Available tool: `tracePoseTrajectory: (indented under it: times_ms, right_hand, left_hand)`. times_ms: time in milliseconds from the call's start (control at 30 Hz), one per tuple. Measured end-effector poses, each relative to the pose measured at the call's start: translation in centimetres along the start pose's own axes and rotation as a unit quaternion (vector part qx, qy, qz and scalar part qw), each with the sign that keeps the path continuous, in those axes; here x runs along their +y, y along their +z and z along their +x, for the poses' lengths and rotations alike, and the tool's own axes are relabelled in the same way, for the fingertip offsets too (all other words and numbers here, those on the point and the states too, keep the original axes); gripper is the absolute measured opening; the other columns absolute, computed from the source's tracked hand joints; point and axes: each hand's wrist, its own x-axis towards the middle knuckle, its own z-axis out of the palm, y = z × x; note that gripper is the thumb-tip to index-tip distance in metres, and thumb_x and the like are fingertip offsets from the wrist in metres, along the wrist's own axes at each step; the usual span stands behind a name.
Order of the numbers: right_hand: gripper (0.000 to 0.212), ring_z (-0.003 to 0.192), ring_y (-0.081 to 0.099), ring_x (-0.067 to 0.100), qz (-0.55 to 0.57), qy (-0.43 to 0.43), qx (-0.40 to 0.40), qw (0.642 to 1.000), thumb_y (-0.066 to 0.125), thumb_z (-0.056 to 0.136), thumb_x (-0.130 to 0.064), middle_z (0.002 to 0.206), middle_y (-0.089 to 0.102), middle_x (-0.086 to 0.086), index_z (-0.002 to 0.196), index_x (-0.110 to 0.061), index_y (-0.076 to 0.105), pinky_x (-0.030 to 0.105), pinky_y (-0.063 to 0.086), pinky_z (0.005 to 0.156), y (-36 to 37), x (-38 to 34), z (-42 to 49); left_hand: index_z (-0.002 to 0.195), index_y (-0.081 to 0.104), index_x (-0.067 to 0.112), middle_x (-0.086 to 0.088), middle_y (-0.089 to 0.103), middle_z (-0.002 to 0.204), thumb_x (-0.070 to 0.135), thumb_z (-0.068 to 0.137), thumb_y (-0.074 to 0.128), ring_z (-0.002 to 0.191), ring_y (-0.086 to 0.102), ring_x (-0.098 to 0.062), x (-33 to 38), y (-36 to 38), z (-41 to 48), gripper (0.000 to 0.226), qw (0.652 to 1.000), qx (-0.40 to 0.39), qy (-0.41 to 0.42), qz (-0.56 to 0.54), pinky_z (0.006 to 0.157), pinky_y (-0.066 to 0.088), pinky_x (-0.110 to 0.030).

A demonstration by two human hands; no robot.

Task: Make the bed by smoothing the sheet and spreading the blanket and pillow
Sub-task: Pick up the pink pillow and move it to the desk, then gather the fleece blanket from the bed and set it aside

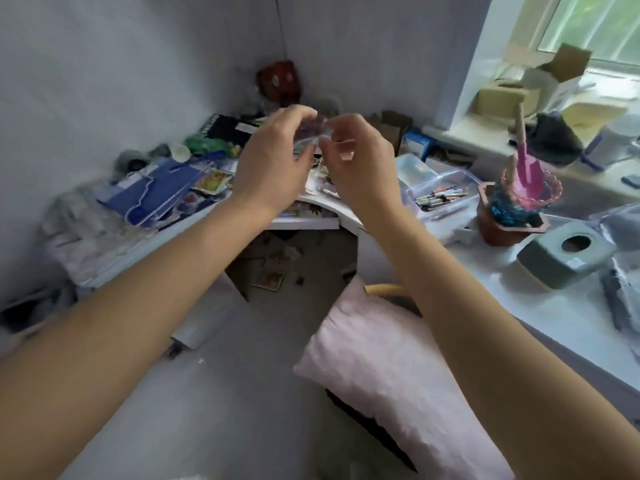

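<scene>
Pale walls meet in a corner at 12 o'clock, above a white desk [491, 277] that wraps round under a window [588, 26] at 2 o'clock.

Both arms reach forward and the hands meet high in the middle of the view. The left hand [273, 161] has its fingers curled, with thumb and fingertips pinching a small clear packet [306, 131]. The right hand [360, 168] pinches the same packet from the other side, its fingers bent inward. The packet is crinkled and see-through; what it holds is too blurred to tell.

Just behind the hands, at 12 o'clock, a dark red object [280, 81] stands in the corner. At 9 o'clock from the left hand a blue folder [156, 192] lies tilted on a heap of papers. At 3 o'clock from the right hand sits a clear tub of pens [443, 195], and beyond it a brown pot [502, 225] carrying a pink and blue knitted piece. A grey tissue box [564, 258] rests on the desk at 4 o'clock, and cardboard boxes [557, 74] crowd the windowsill.

The pillow [381, 375] — pale pink — lies well below the hands at 5 o'clock, touched by neither. It stretches lengthwise toward the bottom edge, and the right forearm crosses in front of its right side. It rests on something dark — only a black edge shows beneath it — with a curved yellowish rail [384, 289] at its far end.
</scene>
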Motion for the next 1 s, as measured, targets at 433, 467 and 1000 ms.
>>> tracePoseTrajectory:
  times_ms: [433,467,1000]
  right_hand:
    - [0.028,0.095,0.067,0.009,0.208,-0.156,-0.192,0.946,0.063,0.095,-0.027,0.110,0.068,-0.004,0.121,-0.017,0.063,0.037,0.058,0.081,6.8,-16.8,-2.4]
    - [0.028,0.096,0.066,0.009,0.222,-0.166,-0.206,0.939,0.062,0.095,-0.028,0.111,0.068,-0.005,0.121,-0.018,0.063,0.037,0.058,0.081,7.3,-18.0,-3.2]
    - [0.027,0.093,0.065,0.009,0.407,-0.272,-0.396,0.777,0.063,0.095,-0.029,0.110,0.067,-0.003,0.119,-0.017,0.063,0.037,0.057,0.081,4.8,-39.6,-28.5]
  left_hand:
    - [0.132,0.059,0.017,0.001,0.063,0.130,0.013,0.093,0.064,0.120,0.057,-0.015,0.1,-18.7,-9.5,0.040,0.952,0.165,-0.182,0.183,0.102,0.044,-0.028]
    - [0.132,0.059,0.017,0.001,0.063,0.130,0.013,0.093,0.064,0.120,0.057,-0.015,0.2,-20.0,-10.5,0.040,0.946,0.173,-0.191,0.198,0.102,0.044,-0.028]
    - [0.136,0.055,0.020,0.004,0.059,0.134,0.019,0.097,0.061,0.123,0.051,-0.008,14.3,-39.1,-37.4,0.040,0.783,0.285,-0.390,0.393,0.097,0.033,-0.009]
